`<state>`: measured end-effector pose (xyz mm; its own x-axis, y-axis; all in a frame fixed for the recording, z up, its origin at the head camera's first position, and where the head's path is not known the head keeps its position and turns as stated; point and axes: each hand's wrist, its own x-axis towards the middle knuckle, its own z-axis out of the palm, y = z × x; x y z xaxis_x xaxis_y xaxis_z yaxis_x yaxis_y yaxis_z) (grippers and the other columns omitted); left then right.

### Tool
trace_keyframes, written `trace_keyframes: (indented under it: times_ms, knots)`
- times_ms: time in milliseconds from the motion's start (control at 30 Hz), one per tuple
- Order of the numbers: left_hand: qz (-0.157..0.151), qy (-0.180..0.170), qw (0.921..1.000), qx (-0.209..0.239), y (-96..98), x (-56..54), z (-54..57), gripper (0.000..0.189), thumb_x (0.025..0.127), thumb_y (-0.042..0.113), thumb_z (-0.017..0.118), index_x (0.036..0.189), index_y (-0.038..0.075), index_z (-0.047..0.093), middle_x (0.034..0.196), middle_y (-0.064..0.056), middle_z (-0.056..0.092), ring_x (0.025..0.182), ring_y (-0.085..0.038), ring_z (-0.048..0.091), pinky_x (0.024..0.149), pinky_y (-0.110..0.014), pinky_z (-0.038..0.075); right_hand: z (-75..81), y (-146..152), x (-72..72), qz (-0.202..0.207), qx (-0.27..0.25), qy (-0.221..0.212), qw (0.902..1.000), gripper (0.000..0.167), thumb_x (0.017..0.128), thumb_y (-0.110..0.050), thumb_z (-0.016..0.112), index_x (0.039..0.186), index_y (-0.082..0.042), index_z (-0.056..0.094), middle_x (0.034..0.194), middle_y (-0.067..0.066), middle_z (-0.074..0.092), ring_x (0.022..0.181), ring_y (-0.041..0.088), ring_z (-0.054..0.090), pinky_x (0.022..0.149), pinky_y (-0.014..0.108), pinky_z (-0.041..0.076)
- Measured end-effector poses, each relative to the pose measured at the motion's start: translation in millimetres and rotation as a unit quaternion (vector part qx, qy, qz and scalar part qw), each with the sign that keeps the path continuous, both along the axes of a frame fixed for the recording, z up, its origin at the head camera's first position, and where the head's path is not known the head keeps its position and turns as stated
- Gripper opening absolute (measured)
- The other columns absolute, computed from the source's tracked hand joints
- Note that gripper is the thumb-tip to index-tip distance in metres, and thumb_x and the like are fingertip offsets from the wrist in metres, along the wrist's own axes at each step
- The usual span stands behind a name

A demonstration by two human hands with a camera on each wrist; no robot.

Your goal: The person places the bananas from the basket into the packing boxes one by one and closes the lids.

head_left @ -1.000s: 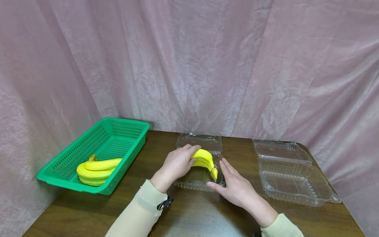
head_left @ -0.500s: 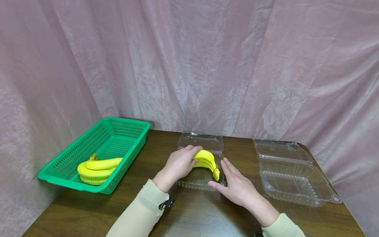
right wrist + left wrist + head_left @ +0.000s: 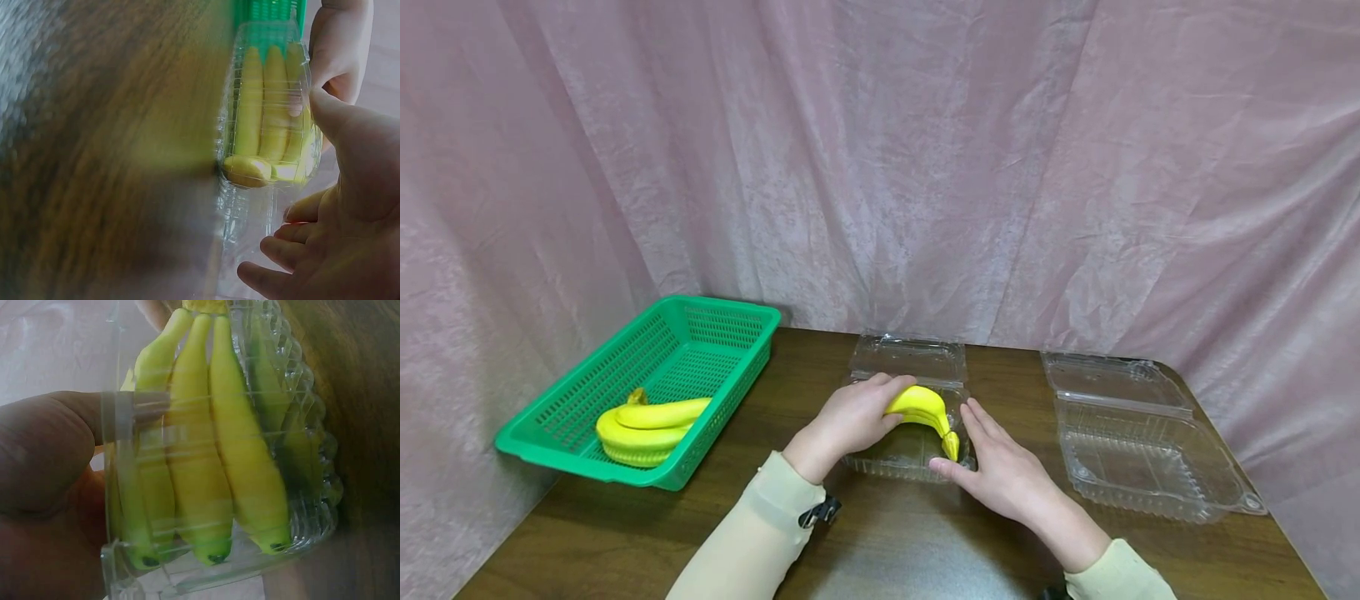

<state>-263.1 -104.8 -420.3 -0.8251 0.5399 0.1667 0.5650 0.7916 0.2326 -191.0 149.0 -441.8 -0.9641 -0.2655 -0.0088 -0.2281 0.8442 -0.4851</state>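
In the head view my left hand [image 3: 859, 414] grips a bunch of yellow bananas [image 3: 925, 406] from its left end, inside the base of a clear plastic clamshell box [image 3: 891, 467]. The stem end points toward me and to the right. Seen from the left wrist, several bananas [image 3: 194, 444] with greenish tips show through the clear wall, and my thumb reaches in over the rim. My right hand [image 3: 1000, 467] is spread at the box's right side, thumb by the near corner and fingers along the side wall. The palm side of that right hand [image 3: 350, 187] shows in the right wrist view.
A green plastic basket [image 3: 576, 467] stands at the left with another banana bunch [image 3: 647, 429] in its near part. On the right of the wooden table [image 3: 880, 550] sits a second clear clamshell box [image 3: 1150, 467], lid folded back. A pink curtain [image 3: 940, 167] hangs behind.
The left hand and the bananas have sunk a little lower into the box. The box and bananas sit slightly further right than a second ago. The right hand has hardly moved.
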Motion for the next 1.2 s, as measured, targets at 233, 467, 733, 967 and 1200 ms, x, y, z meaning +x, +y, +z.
trace_keyframes:
  times_ms: [233,467,733,967,1200]
  knots:
    - [-0.004,-0.027,0.9996,-0.001,-3.9,0.8,6.0,0.062,0.106,0.031,0.080,0.162,0.021,0.056,0.141,-0.007,0.068,0.114,-0.024,0.070,0.095,-0.050,0.060,0.7,1,-0.2,0.003,-0.001,-0.009,1.0000,0.110,0.101,-0.075,0.063,0.175,-0.004,0.023,0.184,0.010,0.014,0.163,0.042,0.031,0.118,0.072,0.038]
    - [-0.003,-0.030,0.9995,0.013,-8.0,-1.2,9.9,0.058,0.107,0.042,0.076,0.159,0.021,0.059,0.130,-0.004,0.069,0.100,-0.019,0.066,0.088,-0.045,0.058,3.4,2,0.4,0.004,0.000,-0.017,0.9999,0.111,0.101,-0.076,0.063,0.176,-0.005,0.022,0.184,0.010,0.014,0.163,0.043,0.030,0.119,0.072,0.037]
    - [0.036,-0.034,0.9977,0.046,-10.8,-4.7,16.0,0.058,0.112,0.051,0.064,0.161,0.022,0.058,0.149,-0.005,0.066,0.132,-0.026,0.067,0.105,-0.053,0.056,6.3,6,-0.8,0.022,0.002,-0.005,0.9997,0.108,0.102,-0.070,0.067,0.174,0.000,0.026,0.183,0.017,0.018,0.166,0.043,0.023,0.123,0.071,0.033]
    - [0.049,-0.019,0.9947,0.088,-15.9,-14.1,14.0,0.053,0.113,0.046,0.064,0.158,0.019,0.062,0.153,-0.006,0.063,0.139,-0.028,0.062,0.111,-0.054,0.053,9.6,14,-1.9,0.037,0.001,0.008,0.9993,0.101,0.105,-0.066,0.066,0.173,0.000,0.030,0.182,0.017,0.023,0.167,0.042,0.019,0.124,0.071,0.030]
    - [0.097,-0.019,0.9898,0.102,-23.4,-18.3,10.5,0.056,0.113,0.046,0.064,0.160,0.015,0.060,0.163,-0.015,0.052,0.146,-0.038,0.055,0.114,-0.060,0.049,12.9,19,-9.3,0.021,-0.020,0.038,0.9989,0.095,0.110,-0.068,0.055,0.172,0.000,0.032,0.179,0.019,0.029,0.166,0.042,0.021,0.125,0.070,0.029]
